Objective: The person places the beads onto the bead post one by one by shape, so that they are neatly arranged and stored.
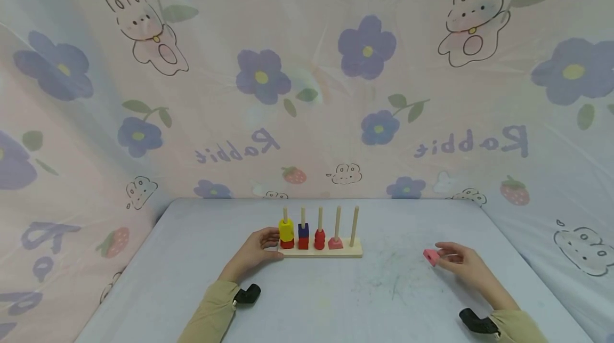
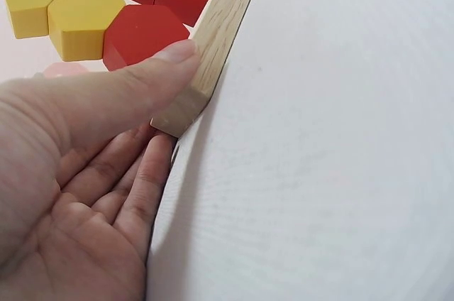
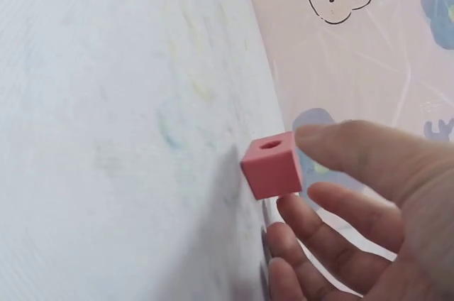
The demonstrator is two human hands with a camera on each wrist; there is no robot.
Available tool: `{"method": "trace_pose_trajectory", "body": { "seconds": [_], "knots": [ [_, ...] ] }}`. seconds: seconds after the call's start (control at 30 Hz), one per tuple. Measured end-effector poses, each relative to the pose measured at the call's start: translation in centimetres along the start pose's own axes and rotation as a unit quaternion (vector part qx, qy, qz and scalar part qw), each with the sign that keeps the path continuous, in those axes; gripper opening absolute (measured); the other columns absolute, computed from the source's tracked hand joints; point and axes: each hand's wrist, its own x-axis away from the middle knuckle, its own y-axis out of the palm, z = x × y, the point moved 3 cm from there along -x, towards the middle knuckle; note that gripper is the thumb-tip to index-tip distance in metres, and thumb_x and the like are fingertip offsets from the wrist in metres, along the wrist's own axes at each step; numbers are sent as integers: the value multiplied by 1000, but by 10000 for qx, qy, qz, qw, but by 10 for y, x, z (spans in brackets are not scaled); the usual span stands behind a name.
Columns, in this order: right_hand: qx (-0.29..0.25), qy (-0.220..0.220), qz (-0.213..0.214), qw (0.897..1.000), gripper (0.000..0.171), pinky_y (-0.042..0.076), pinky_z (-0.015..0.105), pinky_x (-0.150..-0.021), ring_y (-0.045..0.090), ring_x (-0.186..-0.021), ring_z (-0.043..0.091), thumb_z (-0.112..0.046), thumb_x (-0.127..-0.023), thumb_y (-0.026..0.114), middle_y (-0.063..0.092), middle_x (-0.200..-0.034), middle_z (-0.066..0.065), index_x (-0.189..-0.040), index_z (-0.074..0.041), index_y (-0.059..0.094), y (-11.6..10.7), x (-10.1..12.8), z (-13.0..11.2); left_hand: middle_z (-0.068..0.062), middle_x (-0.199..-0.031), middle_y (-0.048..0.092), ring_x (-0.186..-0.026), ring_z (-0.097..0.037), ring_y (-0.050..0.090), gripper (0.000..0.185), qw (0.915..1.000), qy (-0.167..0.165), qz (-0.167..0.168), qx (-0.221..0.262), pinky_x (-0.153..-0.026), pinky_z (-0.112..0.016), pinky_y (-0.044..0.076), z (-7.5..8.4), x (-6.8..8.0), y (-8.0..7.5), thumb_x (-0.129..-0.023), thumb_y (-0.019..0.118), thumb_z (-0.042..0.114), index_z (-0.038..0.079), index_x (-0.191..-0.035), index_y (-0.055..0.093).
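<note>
A wooden peg board point(image 1: 320, 253) stands on the table, its upright pegs in a row. My left hand point(image 1: 253, 253) grips its left end, the thumb point(image 2: 174, 52) on the front edge and the fingers round the end. Yellow hexagonal blocks point(image 2: 84, 20) sit above a red hexagonal block point(image 2: 142, 35) on the leftmost peg. The second peg carries a dark blue block point(image 1: 304, 230) over red; the third, red rounded blocks point(image 1: 320, 239); the fourth, a pink block point(image 1: 336, 243). The rightmost peg point(image 1: 354, 226) is bare. Off to the right, my right hand point(image 1: 462, 264) pinches a pink block point(image 3: 273, 170) with a hole through it.
The white table point(image 1: 326, 300) has faint smudges to the right of the board. Behind it and at the sides hangs a curtain point(image 1: 316, 119) printed with rabbits and flowers. A black wrist device point(image 1: 247, 295) shows on the left sleeve, another point(image 1: 477, 323) on the right.
</note>
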Motion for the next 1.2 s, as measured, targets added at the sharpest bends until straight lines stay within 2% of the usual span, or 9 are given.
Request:
{"method": "trace_pose_trajectory", "body": {
  "seconds": [0.47, 0.7, 1.0, 1.2],
  "knots": [
    [256, 266, -37, 9993, 42, 49, 25, -61, 59, -83, 18, -17, -87, 71, 65, -102, 15, -118, 10, 60, 5, -4, 4, -14, -125, 57, -111, -28, 57, 63, 9999, 113, -49, 53, -98, -37, 47, 2, 0, 0, -76, 80, 9, -1, -131, 50],
    [292, 89, -62, 9995, 38, 50, 27, -67, 58, -88, 21, -22, -87, 72, 64, -108, 15, -114, 3, 63, 8, -5, 5, -14, -125, 57, -111, -27, 57, 66, 9999, 134, -71, 69, -97, -36, 47, -1, -1, 0, -76, 81, 9, -1, -132, 49],
    [-34, -99, -208, 9997, 34, 51, 26, -68, 60, -90, 22, -14, -84, 74, 63, -108, 16, -112, 2, 63, 11, -4, 2, -15, -124, 57, -111, -28, 57, 65, 9995, 209, -73, 207, -97, -35, 47, -2, -2, 1, -75, 80, 5, -3, -132, 49],
    [-190, -266, -198, 9993, 27, 52, 24, -70, 60, -84, 15, -7, -82, 74, 64, -101, 13, -105, 3, 62, 13, -6, 0, -17, -124, 56, -112, -31, 57, 65, 9992, 270, -77, 282, -97, -39, 47, 1, -1, 1, -75, 80, 1, -5, -132, 48]
  ]
}}
